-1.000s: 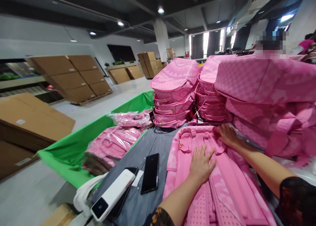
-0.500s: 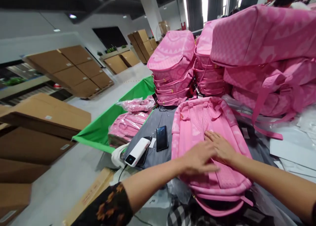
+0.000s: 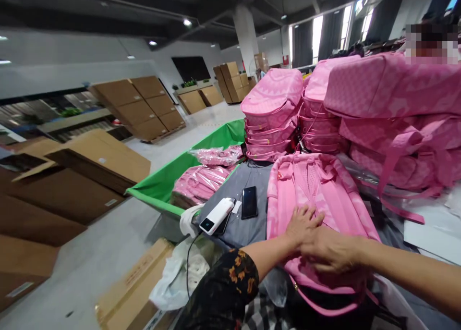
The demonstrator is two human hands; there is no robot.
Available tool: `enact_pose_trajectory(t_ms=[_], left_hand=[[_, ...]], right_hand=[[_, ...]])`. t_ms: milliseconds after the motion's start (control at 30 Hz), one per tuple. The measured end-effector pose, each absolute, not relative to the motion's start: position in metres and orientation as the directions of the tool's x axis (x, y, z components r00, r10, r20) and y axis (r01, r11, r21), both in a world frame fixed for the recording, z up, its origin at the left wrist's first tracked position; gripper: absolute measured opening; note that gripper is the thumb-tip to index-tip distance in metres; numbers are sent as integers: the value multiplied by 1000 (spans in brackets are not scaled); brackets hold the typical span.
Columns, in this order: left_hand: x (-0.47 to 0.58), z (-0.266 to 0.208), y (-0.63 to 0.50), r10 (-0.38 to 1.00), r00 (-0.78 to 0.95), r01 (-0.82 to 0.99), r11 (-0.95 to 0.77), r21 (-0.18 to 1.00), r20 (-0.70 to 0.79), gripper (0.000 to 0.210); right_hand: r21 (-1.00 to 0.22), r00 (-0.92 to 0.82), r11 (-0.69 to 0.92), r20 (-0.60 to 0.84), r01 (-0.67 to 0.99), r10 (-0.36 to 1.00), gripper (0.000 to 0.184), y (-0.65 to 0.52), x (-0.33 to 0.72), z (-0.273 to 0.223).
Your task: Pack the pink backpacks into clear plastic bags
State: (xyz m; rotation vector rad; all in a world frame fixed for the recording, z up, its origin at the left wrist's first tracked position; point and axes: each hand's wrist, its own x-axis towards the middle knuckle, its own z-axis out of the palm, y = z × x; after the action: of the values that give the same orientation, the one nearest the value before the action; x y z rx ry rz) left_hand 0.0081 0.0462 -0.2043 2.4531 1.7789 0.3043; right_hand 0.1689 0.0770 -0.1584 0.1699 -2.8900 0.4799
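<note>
Bag (image 3: pixel 336 205): on the desk (image 3: pixel 237 236), your one o'clock. Left hand (image 3: pixel 302 223): resting on it, fingers splayed, nothing held. Right hand (image 3: pixel 329 250): drawn back toward six, crossing your left wrist — contact seemingly shifted toward the bag's near half. Right fingertips: blurred, hidden — grip cannot be told.

left sleeve (image 3: pixel 216 291): black, pretty neat orange flower print by the cuff, stops well short of wrist | left forearm (image 3: pixel 270 253), left hand (image 3: pixel 304 224): bare | right forearm (image 3: pixel 410 272), right hand (image 3: pixel 329 250): bare too
</note>
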Motion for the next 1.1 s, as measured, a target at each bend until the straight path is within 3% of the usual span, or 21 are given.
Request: enact_pose_trajectory(t_ms=[100, 167, 267, 400, 600, 700, 800, 900, 1000, 1100], left_hand=[[-11, -193, 50, 881, 462, 868, -473, 152, 103, 51], [-18, -196, 48, 909, 389, 896, -411, 165, 151, 54], [-18, -210, 42, 959, 181, 924, -242, 296, 218, 67], [-15, -218, 45, 973, 112, 903, -184, 388, 202, 70], [-14, -209, 32, 984, 126, 908, -166, 385, 126, 69], [-8, -214, 3, 975, 193, 909, -221, 353, 115, 73], [-2, -214, -28, 969, 239, 911, -247, 331, 65, 84], [-2, -205, -43, 971, 233, 933, -206, 296, -60, 97], [-8, -188, -30, 958, 235, 953, -195, 232, -163, 95], [-8, -167, 8, 963, 261, 954, -247, 171, -65, 78]], right_hand=[[-340, -969, 908, 72, -247, -237, 13, 65, 168, -166], [-330, -958, 900, 74, -285, -277, 12, 66, 168, -183], [-298, -949, 901, 135, -314, -286, 13, 73, 169, -212], [-249, -953, 927, 187, -280, -238, 12, 84, 165, -228], [-59, -984, 997, 166, 56, 65, 10, 51, 175, -209], [-22, -974, 988, 168, 152, 154, 15, 25, 189, -197], [-64, -888, 917, 234, 393, 396, 31, 35, 192, -176], [-166, -618, 655, 227, 737, 753, 55, 75, 190, -160], [-193, -492, 521, 179, 832, 852, 55, 110, 193, -166], [-214, -499, 532, 188, 820, 846, 51, 124, 191, -186]])
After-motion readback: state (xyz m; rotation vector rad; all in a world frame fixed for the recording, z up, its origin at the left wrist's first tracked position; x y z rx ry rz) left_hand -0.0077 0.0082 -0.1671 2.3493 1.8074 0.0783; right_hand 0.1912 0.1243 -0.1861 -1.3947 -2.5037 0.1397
